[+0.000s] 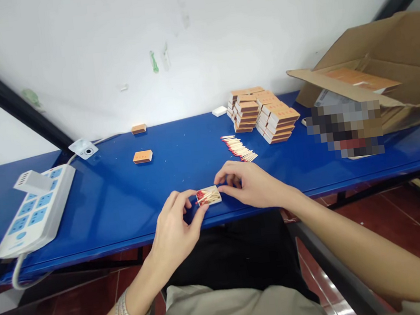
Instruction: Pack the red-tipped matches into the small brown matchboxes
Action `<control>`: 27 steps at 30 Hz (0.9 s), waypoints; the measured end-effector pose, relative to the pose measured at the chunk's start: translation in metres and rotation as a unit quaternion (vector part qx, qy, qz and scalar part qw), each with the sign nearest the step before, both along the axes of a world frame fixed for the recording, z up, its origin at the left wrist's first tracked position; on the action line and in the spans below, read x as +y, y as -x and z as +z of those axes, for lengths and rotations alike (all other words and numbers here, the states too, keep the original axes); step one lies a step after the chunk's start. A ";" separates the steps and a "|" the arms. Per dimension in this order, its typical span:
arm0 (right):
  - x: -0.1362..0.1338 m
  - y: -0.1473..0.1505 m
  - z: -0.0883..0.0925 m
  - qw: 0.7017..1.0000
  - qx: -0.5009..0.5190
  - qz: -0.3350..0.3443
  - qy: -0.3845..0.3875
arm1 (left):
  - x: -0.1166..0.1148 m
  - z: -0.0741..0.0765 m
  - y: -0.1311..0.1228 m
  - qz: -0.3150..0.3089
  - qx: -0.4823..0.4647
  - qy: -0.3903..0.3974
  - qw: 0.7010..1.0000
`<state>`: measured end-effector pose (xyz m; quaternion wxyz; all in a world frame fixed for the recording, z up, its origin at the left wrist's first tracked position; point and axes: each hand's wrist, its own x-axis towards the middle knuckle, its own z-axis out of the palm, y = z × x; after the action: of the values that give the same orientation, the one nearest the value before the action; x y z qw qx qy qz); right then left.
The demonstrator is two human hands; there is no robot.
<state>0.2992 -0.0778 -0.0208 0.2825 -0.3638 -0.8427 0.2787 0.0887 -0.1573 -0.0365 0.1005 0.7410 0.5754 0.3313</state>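
A small white matchbox tray (217, 196) with red-tipped matches (207, 196) lying in it is held just above the blue table's front part. My left hand (177, 221) grips its left end between thumb and fingers. At the tray's right end, the thumb and index finger of my right hand (249, 183) close on the corner, the other fingers curled in. A loose row of matches (238, 149) lies on the table beyond my right hand. Two orange matchboxes, one nearer (142, 157) and one farther back (139, 129), rest to the left.
Stacked matchboxes (261, 111) stand at the back right, beside a white tray piece (219, 111). An open cardboard box (378, 67) is at far right, near a blurred patch (345, 129). A power strip (36, 210) and a small white camera-like device (83, 148) occupy the left.
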 end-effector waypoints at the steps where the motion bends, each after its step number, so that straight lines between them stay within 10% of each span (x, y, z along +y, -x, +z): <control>1: -0.001 0.000 -0.001 1.000 0.004 0.005 0.006 | -0.001 0.000 0.000 -0.003 0.003 0.001 1.000; 27: -0.004 0.011 -0.006 0.997 0.067 0.024 0.025 | 0.010 0.000 -0.009 0.009 -0.040 -0.029 0.999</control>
<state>0.2877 -0.0819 -0.0270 0.3224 -0.3304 -0.8235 0.3299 0.0977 -0.1468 -0.0361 0.0983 0.7245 0.5679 0.3781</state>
